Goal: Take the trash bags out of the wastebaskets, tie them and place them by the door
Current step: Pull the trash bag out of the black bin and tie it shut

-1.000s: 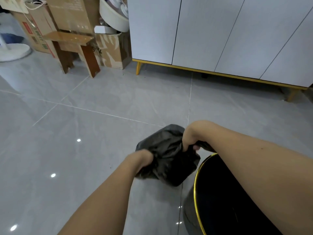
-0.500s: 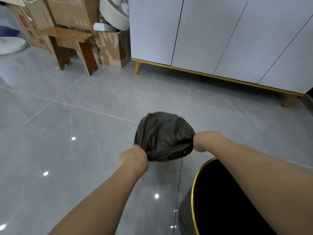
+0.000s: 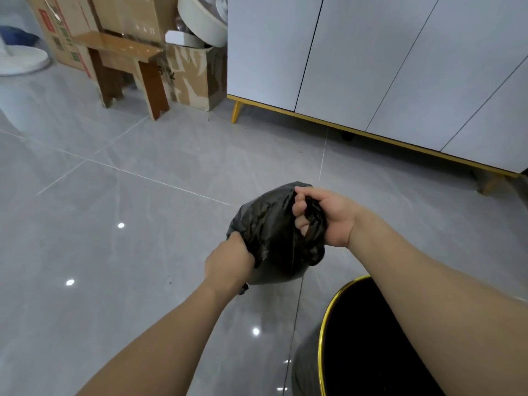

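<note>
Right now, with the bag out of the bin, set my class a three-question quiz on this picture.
1. True or false: the black bag sits inside the bin.
2. Which hand has the bag's gathered top wound through its fingers? A left hand B right hand
3. Fill in: the cabinet stands on ____-coloured legs.

Key: 1 false, it is held above the floor; 2 B; 3 gold.
</note>
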Demonstrator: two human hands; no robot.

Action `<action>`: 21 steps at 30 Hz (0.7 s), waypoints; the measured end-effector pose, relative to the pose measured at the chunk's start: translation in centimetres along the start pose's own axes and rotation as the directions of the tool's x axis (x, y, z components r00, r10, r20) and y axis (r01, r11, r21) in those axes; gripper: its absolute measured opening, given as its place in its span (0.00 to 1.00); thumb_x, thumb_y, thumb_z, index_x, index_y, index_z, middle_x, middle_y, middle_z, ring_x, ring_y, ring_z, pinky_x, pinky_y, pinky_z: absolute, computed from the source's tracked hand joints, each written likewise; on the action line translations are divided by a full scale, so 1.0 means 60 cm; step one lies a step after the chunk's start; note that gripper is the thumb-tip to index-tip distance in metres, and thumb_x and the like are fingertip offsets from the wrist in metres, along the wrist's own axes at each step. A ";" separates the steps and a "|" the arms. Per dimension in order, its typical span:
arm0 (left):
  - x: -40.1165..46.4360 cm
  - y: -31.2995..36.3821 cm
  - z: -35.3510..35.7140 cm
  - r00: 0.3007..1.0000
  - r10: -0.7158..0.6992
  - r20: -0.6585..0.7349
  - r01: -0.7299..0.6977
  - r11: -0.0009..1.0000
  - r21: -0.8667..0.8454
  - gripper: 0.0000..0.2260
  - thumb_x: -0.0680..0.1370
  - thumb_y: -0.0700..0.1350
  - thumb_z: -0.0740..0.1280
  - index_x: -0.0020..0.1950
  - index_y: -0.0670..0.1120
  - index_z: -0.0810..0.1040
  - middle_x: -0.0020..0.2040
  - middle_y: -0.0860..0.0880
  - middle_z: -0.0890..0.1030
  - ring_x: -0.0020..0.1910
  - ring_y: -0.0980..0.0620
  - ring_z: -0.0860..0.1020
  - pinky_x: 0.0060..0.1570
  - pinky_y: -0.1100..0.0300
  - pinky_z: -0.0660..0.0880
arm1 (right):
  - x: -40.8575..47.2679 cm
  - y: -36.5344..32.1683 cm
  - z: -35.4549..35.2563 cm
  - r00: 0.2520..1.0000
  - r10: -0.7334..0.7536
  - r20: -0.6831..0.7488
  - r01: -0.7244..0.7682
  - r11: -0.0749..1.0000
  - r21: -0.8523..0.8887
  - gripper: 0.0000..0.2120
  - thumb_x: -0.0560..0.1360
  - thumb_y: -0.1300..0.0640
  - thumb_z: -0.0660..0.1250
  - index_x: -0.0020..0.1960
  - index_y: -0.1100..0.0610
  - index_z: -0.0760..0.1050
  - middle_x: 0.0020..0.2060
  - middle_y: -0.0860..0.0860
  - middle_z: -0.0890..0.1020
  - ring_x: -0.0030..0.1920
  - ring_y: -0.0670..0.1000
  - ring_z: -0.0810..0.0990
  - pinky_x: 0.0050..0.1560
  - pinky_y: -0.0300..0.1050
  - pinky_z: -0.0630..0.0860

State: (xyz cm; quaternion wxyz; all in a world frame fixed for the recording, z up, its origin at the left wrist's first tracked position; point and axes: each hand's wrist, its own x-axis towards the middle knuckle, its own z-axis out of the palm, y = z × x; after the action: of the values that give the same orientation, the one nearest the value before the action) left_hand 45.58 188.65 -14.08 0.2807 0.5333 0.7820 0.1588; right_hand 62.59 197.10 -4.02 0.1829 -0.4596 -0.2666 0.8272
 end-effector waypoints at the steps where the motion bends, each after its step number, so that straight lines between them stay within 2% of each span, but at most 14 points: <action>1: -0.003 -0.001 0.003 1.000 0.005 -0.023 -0.005 1.000 0.000 0.04 0.74 0.38 0.57 0.47 0.44 0.68 0.37 0.46 0.79 0.26 0.47 0.78 0.26 0.57 0.73 | 0.005 0.006 0.007 0.999 -0.043 -0.013 0.044 0.996 0.076 0.15 0.78 0.52 0.62 0.35 0.55 0.77 0.30 0.50 0.81 0.22 0.47 0.69 0.22 0.37 0.68; 3: -0.007 -0.005 0.009 0.996 0.017 -0.086 -0.013 0.999 0.044 0.04 0.75 0.40 0.56 0.48 0.45 0.69 0.36 0.47 0.79 0.25 0.47 0.78 0.28 0.55 0.77 | 0.016 0.016 0.017 0.992 -0.101 -0.078 0.114 0.977 0.181 0.16 0.80 0.52 0.60 0.41 0.59 0.80 0.38 0.54 0.85 0.23 0.50 0.76 0.23 0.39 0.73; 4: -0.009 -0.007 0.010 0.992 0.047 -0.114 -0.036 0.995 0.096 0.03 0.76 0.42 0.57 0.47 0.45 0.69 0.37 0.48 0.79 0.28 0.46 0.78 0.30 0.55 0.77 | 0.021 0.020 0.019 0.986 -0.125 -0.112 0.146 0.966 0.212 0.17 0.81 0.52 0.59 0.43 0.60 0.81 0.41 0.55 0.86 0.28 0.51 0.81 0.28 0.42 0.76; 6: -0.014 -0.010 0.011 0.979 0.145 -0.144 -0.111 0.969 0.222 0.05 0.77 0.47 0.58 0.45 0.46 0.67 0.38 0.49 0.78 0.32 0.46 0.74 0.31 0.56 0.69 | 0.035 0.027 0.018 0.966 -0.177 -0.189 0.218 0.950 0.224 0.18 0.82 0.52 0.57 0.45 0.59 0.81 0.43 0.54 0.86 0.43 0.53 0.84 0.43 0.48 0.78; 8: -0.023 -0.005 0.014 0.960 0.262 -0.103 -0.212 0.914 0.347 0.07 0.78 0.49 0.59 0.44 0.47 0.65 0.39 0.48 0.77 0.35 0.45 0.74 0.31 0.56 0.63 | 0.049 0.034 0.017 0.936 -0.221 -0.274 0.296 0.915 0.273 0.17 0.82 0.51 0.57 0.42 0.57 0.79 0.42 0.53 0.86 0.49 0.53 0.82 0.50 0.49 0.76; 10: -0.034 -0.002 0.024 0.946 0.325 -0.006 -0.301 0.881 0.364 0.05 0.78 0.47 0.59 0.44 0.47 0.65 0.44 0.47 0.79 0.41 0.44 0.78 0.33 0.56 0.63 | 0.057 0.042 0.020 0.921 -0.227 -0.318 0.336 0.874 0.351 0.17 0.82 0.50 0.58 0.38 0.55 0.76 0.44 0.54 0.85 0.47 0.52 0.81 0.48 0.49 0.76; 12: -0.047 -0.005 0.037 0.938 0.336 0.085 -0.345 0.882 0.322 0.02 0.78 0.42 0.59 0.50 0.46 0.67 0.47 0.45 0.80 0.43 0.41 0.78 0.35 0.54 0.65 | 0.062 0.048 0.022 0.902 -0.227 -0.366 0.366 0.853 0.372 0.16 0.82 0.51 0.59 0.38 0.55 0.73 0.44 0.54 0.84 0.41 0.51 0.80 0.40 0.46 0.77; 15: -0.064 -0.021 0.048 0.923 0.288 0.255 -0.351 0.903 0.250 0.14 0.75 0.36 0.58 0.60 0.44 0.63 0.46 0.42 0.77 0.40 0.40 0.75 0.36 0.51 0.69 | 0.071 0.057 0.017 0.870 -0.250 -0.425 0.417 0.833 0.364 0.10 0.81 0.58 0.60 0.43 0.57 0.74 0.42 0.54 0.82 0.36 0.51 0.78 0.33 0.41 0.79; 18: -0.076 -0.031 0.048 0.901 0.257 0.350 -0.340 0.919 0.201 0.16 0.74 0.34 0.56 0.61 0.44 0.64 0.48 0.42 0.75 0.46 0.39 0.76 0.42 0.50 0.72 | 0.075 0.075 0.027 0.887 -0.271 -0.373 0.411 0.831 0.375 0.09 0.79 0.67 0.57 0.46 0.58 0.74 0.37 0.54 0.83 0.38 0.53 0.78 0.42 0.49 0.79; 21: -0.078 -0.035 0.043 0.930 0.240 0.280 -0.312 0.917 0.249 0.16 0.75 0.34 0.55 0.60 0.46 0.67 0.51 0.42 0.76 0.48 0.39 0.78 0.42 0.53 0.72 | 0.078 0.086 0.034 0.905 -0.280 -0.320 0.387 0.856 0.344 0.14 0.77 0.70 0.53 0.48 0.55 0.73 0.44 0.56 0.83 0.47 0.56 0.80 0.52 0.59 0.77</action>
State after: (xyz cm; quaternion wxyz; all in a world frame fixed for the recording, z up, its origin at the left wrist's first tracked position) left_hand 46.87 183.37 -16.03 0.2680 0.6896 0.6727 0.0143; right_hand 58.15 195.01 -9.40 0.4475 -0.4625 -0.1422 0.7521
